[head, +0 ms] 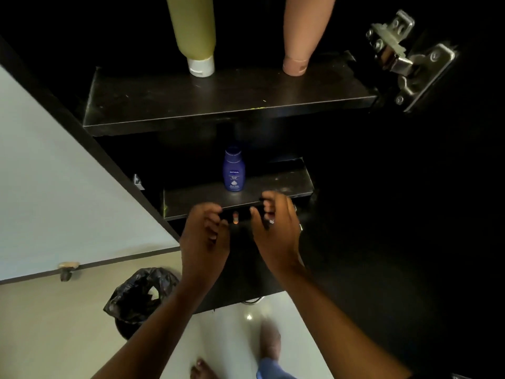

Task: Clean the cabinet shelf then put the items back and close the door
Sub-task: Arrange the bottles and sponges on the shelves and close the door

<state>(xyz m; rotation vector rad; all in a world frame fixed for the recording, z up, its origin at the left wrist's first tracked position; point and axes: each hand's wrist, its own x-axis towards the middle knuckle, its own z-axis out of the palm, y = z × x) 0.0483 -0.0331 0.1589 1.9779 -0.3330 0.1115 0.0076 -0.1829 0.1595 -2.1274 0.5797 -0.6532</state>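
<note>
The dark cabinet stands open with two shelves in view. On the upper shelf [229, 105] a yellow-green bottle [192, 31] rests on its white cap beside a pink bottle [303, 31]. A blue Nivea bottle [234, 170] stands upright on the lower shelf [284, 184]. Just in front of that shelf's front edge, my left hand [205, 233] and my right hand [276, 228] grip the two ends of a small dark object [240, 217] with curled fingers. Its shape is hard to make out against the dark cabinet.
A metal hinge [404, 58] marks the open door at the upper right. A pale panel [54, 187] runs along the left. A bin lined with a black bag [142, 294] sits on the tiled floor at lower left, near my bare feet [270, 343].
</note>
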